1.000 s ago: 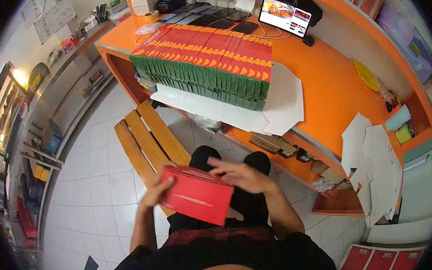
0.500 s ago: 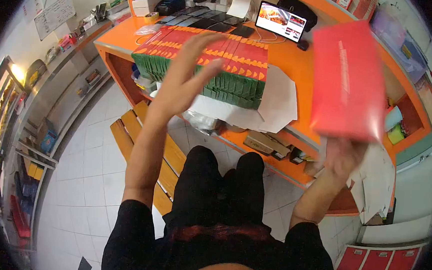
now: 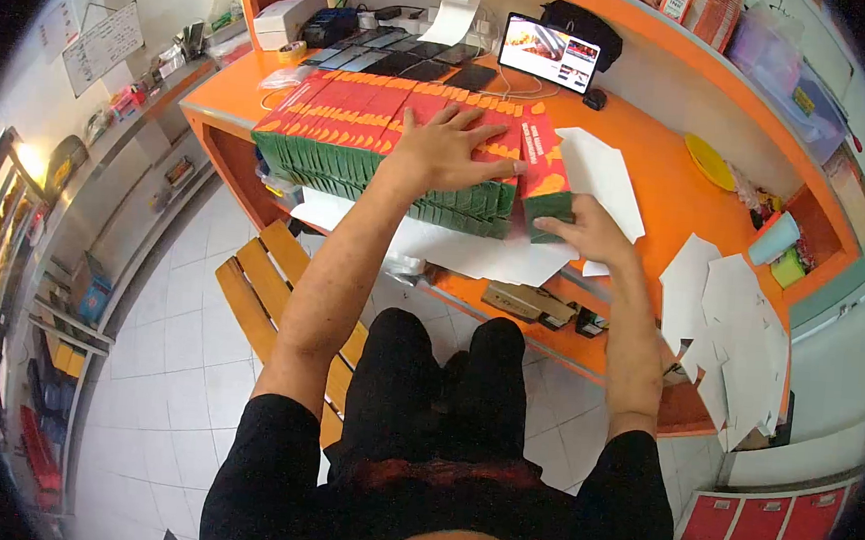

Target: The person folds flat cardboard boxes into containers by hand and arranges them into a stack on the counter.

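Observation:
A long row of red and green folded paper boxes (image 3: 338, 113) with orange patterns is packed side by side on the orange counter. My left hand (image 3: 441, 152) lies spread over the right part of the row, fingers apart. At the row's right end, my right hand (image 3: 596, 233) grips the lower green end of one more paper box (image 3: 543, 155). That box stands slightly tilted beside the others, its red face with white print upward. A white cardboard sheet (image 3: 607, 177) lies on the counter just right of it.
Behind the row are several dark phones (image 3: 397, 59), a lit tablet (image 3: 548, 53) and a printer (image 3: 287, 21). White cardboard pieces (image 3: 729, 331) lie at the counter's right end, near a yellow plate (image 3: 709, 161) and a blue cup (image 3: 776, 237). A slatted wooden bench (image 3: 267, 273) stands below.
My right hand has brought the red paper box down from the raised right side to the row's right end. My left hand has lowered from above onto the row.

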The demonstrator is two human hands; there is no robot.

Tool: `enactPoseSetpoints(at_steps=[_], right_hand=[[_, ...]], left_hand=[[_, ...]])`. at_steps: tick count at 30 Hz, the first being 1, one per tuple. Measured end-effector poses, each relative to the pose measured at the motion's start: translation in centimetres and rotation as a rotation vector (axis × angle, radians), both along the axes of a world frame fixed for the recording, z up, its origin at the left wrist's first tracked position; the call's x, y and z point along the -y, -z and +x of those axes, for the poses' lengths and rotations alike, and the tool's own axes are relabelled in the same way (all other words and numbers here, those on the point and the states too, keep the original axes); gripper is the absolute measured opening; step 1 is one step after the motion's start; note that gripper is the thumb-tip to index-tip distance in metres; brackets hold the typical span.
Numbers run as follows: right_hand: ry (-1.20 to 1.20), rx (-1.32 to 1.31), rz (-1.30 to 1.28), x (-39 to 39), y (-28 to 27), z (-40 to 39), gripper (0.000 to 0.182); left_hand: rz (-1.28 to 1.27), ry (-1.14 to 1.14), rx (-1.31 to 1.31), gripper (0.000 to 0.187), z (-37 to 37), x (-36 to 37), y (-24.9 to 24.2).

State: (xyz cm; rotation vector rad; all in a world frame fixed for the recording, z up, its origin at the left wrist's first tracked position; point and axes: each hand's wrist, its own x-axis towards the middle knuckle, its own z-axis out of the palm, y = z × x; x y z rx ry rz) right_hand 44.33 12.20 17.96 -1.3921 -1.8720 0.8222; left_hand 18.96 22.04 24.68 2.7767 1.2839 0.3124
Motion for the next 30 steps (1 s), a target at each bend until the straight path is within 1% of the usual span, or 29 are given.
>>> enactPoseSetpoints(at_steps=[2, 3, 6, 9, 12, 14, 15, 18, 19, 21, 23, 24, 26, 29, 30], right_hand=[[-0.021, 0.054, 0.056, -0.5, -0.2, -1.4, 0.029], [-0.006, 0.155, 0.185, -0.5, -0.3, -2.1, 0.028], [-0.068, 0.145, 0.321, -0.6, -0.4, -4.4, 0.025], [0.045, 0.246, 0.062, -0.1, -1.3, -5.3, 0.024], [0.026, -0.177, 0.104, 0.5, 1.0, -6.1, 0.017], [0.036, -0.261, 0.034, -0.2, 3.5, -5.7, 0.022], [0.043, -0.306, -0.001, -0.2, 3.8, -5.9, 0.024], [-0.113, -0.409, -0.040, 0.2, 2.7, -4.4, 0.021], [-0.064, -0.107, 0.071, -0.6, 2.9, -1.7, 0.027], [-0.070, -0.101, 0.123, -4.2, 0.3, 1.0, 0.035], [0.329, -0.214, 0.426, -7.4, -1.3, 1.4, 0.032], [0.354, -0.123, 0.358, -9.5, -1.0, 2.1, 0.031], [0.404, 0.059, 0.225, -13.3, 1.7, 4.0, 0.030], [0.139, 0.166, 0.174, -14.4, 2.3, 5.3, 0.030], [0.150, 0.177, 0.138, -14.4, 1.8, 5.6, 0.028]], left_hand=[[0.005, 0.012, -0.008, 0.100, -0.1, 0.0, 0.0], [0.011, 0.014, -0.006, 0.102, -0.1, -0.2, -0.1], [0.013, 0.020, -0.001, 0.106, 0.1, -0.4, 0.4], [0.029, 0.009, 0.007, 0.106, 0.3, -0.5, 0.8], [0.048, -0.001, 0.009, 0.105, 0.2, -0.2, 0.7], [0.082, 0.006, 0.022, 0.103, 0.3, -0.1, 0.9], [0.075, 0.004, 0.021, 0.103, 0.4, 0.0, 0.9], [0.062, -0.004, 0.027, 0.104, 0.4, -0.1, 0.8], [0.057, 0.000, 0.031, 0.104, 0.3, -0.1, 1.0], [0.057, 0.004, 0.037, 0.105, 0.2, -0.4, 0.8], [0.048, 0.008, 0.044, 0.105, 0.4, -0.5, 0.9], [0.049, 0.002, 0.039, 0.105, 0.3, -0.4, 0.9], [0.054, -0.005, 0.031, 0.105, 0.4, -0.4, 0.9], [0.072, -0.016, 0.026, 0.105, 0.5, -0.3, 1.0], [0.078, -0.010, 0.048, 0.105, 0.4, -0.4, 0.9]])
